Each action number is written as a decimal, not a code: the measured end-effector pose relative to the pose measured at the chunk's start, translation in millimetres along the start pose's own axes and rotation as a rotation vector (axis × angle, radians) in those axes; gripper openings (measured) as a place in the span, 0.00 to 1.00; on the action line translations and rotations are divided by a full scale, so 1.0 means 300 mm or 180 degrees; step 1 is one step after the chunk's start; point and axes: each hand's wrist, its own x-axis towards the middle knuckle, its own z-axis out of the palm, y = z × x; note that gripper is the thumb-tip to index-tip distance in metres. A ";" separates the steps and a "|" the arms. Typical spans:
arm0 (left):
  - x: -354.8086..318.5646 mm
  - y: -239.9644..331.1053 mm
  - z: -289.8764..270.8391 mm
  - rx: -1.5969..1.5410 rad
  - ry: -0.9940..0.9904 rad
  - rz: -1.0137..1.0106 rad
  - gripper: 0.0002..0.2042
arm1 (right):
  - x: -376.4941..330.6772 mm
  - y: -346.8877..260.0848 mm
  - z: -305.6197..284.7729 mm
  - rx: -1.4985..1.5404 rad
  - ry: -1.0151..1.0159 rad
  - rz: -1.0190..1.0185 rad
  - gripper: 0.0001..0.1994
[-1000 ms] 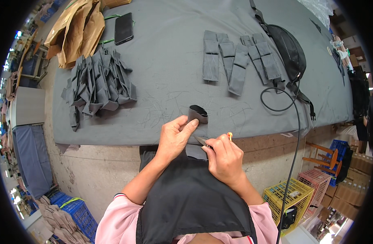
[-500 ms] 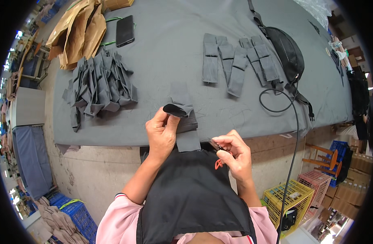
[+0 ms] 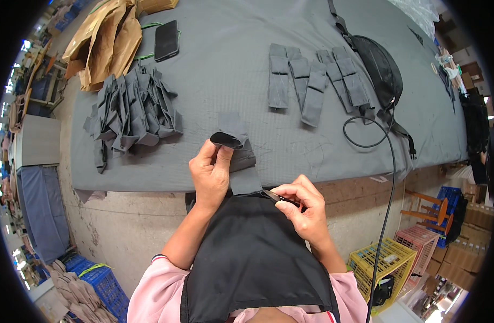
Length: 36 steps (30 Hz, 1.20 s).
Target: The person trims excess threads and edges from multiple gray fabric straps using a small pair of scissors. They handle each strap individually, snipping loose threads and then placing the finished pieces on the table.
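My left hand (image 3: 211, 175) pinches a grey fabric strip (image 3: 246, 180) between thumb and fingers, just over the table's near edge. A folded part of the strip shows a black face at the fingertips, and its lower end hangs toward my apron. In my right hand (image 3: 305, 207) are small dark thread snips (image 3: 275, 197), their tips pointing left. The tips are at the lower right corner of the strip; whether they touch it I cannot tell. My right fingers partly hide the snips.
On the grey-covered table (image 3: 214, 70), a heap of grey fabric pieces (image 3: 136, 110) lies left, with several flat strips (image 3: 279, 78) farther right. Around them are a phone (image 3: 166, 40), brown paper bag (image 3: 109, 37), black waist bag (image 3: 379, 70) and black cable (image 3: 388, 199).
My right hand has moved left and slightly up, bringing the snips to the strip's lower corner. My left hand and the strip have shifted slightly left. The red-orange loop below the snips is no longer visible.
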 end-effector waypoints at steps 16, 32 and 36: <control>0.047 -0.135 -0.073 -0.4068 -0.1642 -0.2031 0.09 | 0.073 0.162 0.043 0.1020 -0.0477 0.0701 0.15; 0.397 -0.013 -0.716 0.3258 0.0576 0.1275 0.19 | 0.515 0.237 -0.128 -0.1519 0.1044 -0.0476 0.11; 0.330 0.042 -0.607 0.3465 0.1635 0.1534 0.07 | 0.633 0.241 -0.093 -0.2314 0.0935 0.0268 0.26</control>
